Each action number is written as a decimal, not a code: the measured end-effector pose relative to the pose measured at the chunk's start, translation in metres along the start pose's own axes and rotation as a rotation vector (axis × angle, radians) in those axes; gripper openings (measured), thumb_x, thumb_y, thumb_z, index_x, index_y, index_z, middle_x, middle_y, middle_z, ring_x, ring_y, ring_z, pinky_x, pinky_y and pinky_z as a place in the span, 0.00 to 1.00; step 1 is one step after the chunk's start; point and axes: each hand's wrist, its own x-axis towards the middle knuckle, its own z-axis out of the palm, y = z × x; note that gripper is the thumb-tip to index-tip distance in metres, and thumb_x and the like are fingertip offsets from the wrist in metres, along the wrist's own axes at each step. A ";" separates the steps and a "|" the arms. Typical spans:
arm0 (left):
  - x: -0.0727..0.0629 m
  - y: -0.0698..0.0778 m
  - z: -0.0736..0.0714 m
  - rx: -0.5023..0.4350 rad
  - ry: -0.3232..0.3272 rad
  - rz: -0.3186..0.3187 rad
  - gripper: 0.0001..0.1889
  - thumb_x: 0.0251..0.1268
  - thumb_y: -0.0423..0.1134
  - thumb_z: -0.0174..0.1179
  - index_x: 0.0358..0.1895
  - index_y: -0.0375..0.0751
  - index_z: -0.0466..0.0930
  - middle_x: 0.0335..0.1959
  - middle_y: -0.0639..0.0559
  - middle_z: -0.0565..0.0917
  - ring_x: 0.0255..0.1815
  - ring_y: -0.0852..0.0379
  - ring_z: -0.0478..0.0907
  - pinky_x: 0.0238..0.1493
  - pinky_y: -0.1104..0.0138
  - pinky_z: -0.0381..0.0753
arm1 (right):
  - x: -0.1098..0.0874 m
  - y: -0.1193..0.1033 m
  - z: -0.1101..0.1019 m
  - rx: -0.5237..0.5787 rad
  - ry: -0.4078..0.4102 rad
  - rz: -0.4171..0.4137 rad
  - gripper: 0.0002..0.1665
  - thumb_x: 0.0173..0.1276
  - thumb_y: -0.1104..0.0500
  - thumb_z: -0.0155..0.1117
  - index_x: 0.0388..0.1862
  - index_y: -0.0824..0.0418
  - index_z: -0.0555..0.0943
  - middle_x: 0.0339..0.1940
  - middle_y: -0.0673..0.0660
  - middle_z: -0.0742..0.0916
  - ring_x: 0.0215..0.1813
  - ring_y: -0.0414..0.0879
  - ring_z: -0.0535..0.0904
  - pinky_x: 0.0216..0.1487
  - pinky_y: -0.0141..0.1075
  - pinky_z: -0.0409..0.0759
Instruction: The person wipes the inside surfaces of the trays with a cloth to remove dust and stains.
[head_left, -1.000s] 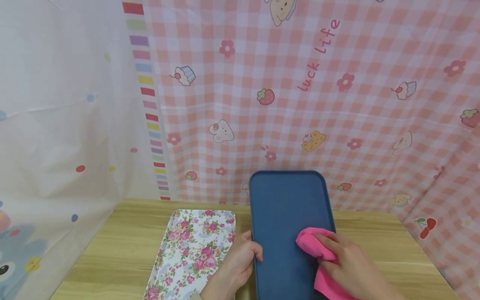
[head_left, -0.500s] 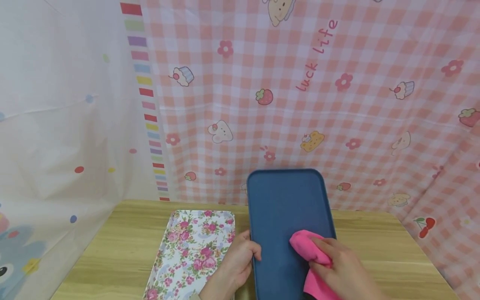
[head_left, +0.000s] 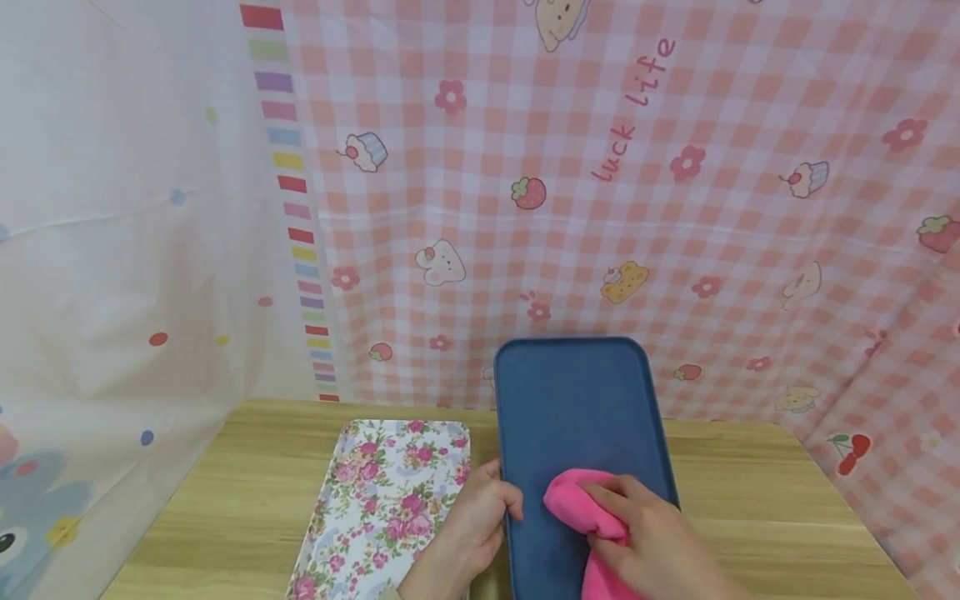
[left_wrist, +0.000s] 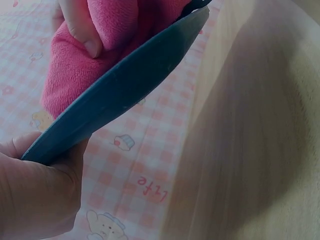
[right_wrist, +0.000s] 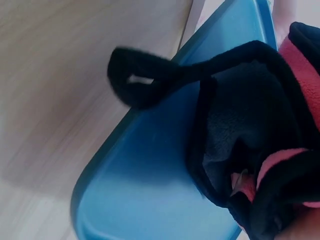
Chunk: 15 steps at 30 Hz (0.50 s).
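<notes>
So left grip (head_left: 474, 521) holds blue tray (head_left: 573, 412); right grip (head_left: 654, 529), pink cloth (head_left: 576, 502) against its inside.

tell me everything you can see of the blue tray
The blue tray is a plain rectangle with rounded corners and a low raised rim; its smooth surface looks like plastic. It is tilted over the wooden tabletop, to the right of the floral tray, its near end cut off in the head view. The left hand grips its left edge, and the pink cloth in the right hand lies against its face.
</notes>
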 end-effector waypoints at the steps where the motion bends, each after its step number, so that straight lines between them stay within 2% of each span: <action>1: 0.000 0.000 0.000 0.001 0.001 -0.001 0.45 0.31 0.19 0.45 0.69 0.23 0.69 0.64 0.44 0.78 0.57 0.54 0.75 0.49 0.67 0.80 | 0.000 0.000 0.001 -0.010 0.008 -0.033 0.28 0.60 0.54 0.78 0.61 0.52 0.87 0.56 0.50 0.84 0.51 0.47 0.82 0.48 0.43 0.87; 4: 0.001 0.000 0.000 -0.004 0.002 -0.003 0.43 0.32 0.18 0.46 0.67 0.23 0.71 0.63 0.45 0.78 0.58 0.55 0.75 0.49 0.67 0.80 | 0.000 -0.002 0.005 -0.054 0.027 -0.113 0.27 0.60 0.55 0.78 0.61 0.52 0.88 0.54 0.49 0.84 0.49 0.46 0.82 0.46 0.42 0.86; 10: 0.001 0.000 0.001 0.002 0.008 0.004 0.39 0.33 0.18 0.47 0.62 0.24 0.74 0.58 0.47 0.81 0.55 0.56 0.76 0.49 0.67 0.79 | 0.001 -0.005 0.009 -0.111 0.009 -0.184 0.31 0.58 0.55 0.80 0.62 0.54 0.87 0.55 0.49 0.84 0.51 0.47 0.82 0.48 0.44 0.87; 15: 0.001 0.000 0.001 0.003 0.011 0.011 0.38 0.33 0.19 0.48 0.61 0.25 0.75 0.58 0.47 0.81 0.56 0.56 0.75 0.50 0.68 0.78 | 0.002 -0.007 0.012 -0.142 0.041 -0.310 0.31 0.54 0.59 0.79 0.60 0.53 0.88 0.55 0.49 0.83 0.49 0.45 0.81 0.46 0.41 0.86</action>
